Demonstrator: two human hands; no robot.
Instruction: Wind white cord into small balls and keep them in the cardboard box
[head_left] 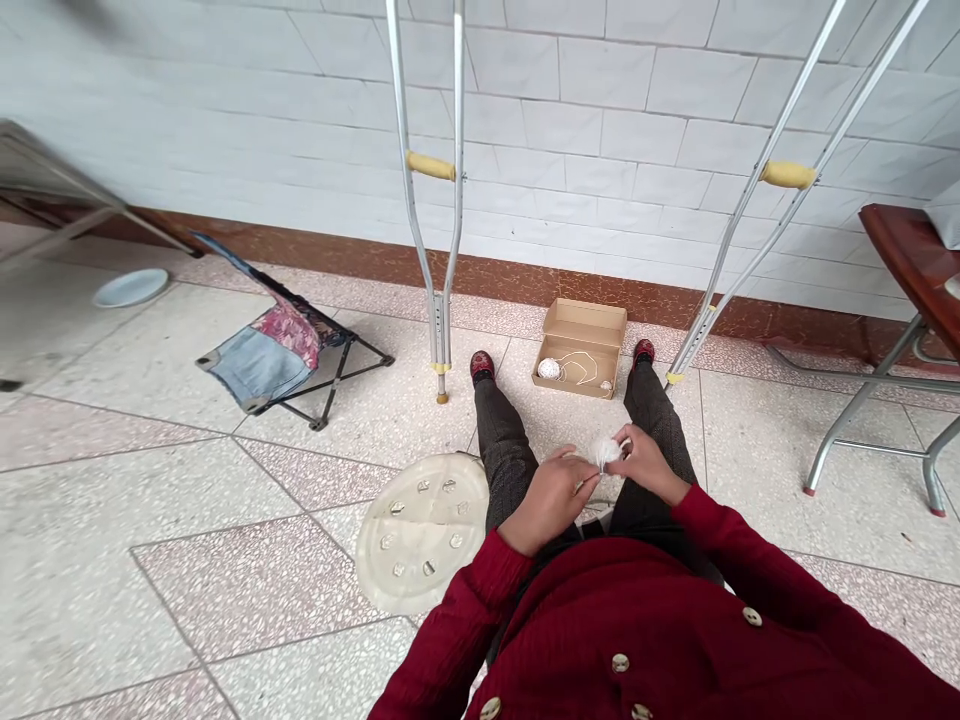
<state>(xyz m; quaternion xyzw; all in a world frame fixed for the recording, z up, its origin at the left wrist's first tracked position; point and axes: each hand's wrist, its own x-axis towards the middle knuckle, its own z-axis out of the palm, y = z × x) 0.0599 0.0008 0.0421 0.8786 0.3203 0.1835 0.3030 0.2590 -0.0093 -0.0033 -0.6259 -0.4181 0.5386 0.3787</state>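
Between my two hands is a small white fluffy tuft, gathered to a narrow neck at its lower end; its exact kind is too small to tell. My left hand pinches this neck with thumb and fingertips. On the tuft's other side, my right hand is closed with its fingertips on the white strands. Beyond my hands, an open cardboard box on the floor holds a white ball of yarn, with a loose strand curling across to a smaller white piece.
Two crutches lean against the tiled wall. A folding fabric chair and a pale plate are to the left. Near my left leg lies a round beige mat. A red-topped stool stands at right.
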